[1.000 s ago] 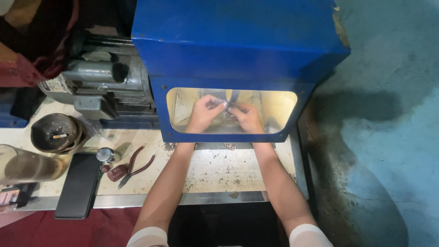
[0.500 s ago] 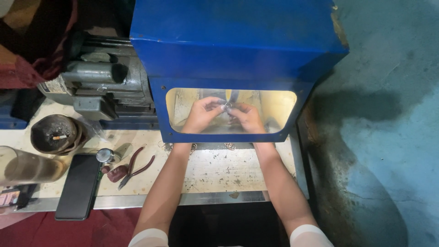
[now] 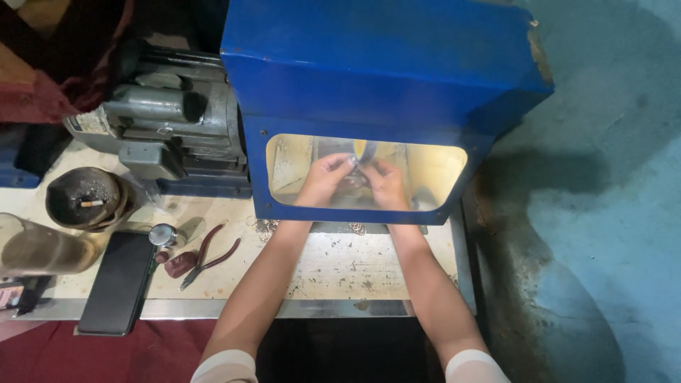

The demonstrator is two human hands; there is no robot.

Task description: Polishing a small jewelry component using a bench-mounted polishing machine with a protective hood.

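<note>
Left hand [image 3: 323, 177] and right hand [image 3: 386, 183] pinch 1 small piece [image 3: 352, 164] inside the cramped blue hood [image 3: 383, 71].

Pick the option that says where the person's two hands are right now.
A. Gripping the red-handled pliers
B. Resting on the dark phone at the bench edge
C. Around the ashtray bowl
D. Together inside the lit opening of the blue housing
D: the left hand and right hand meet behind the window of the blue housing, away from the pliers, phone and ashtray bowl.
</note>
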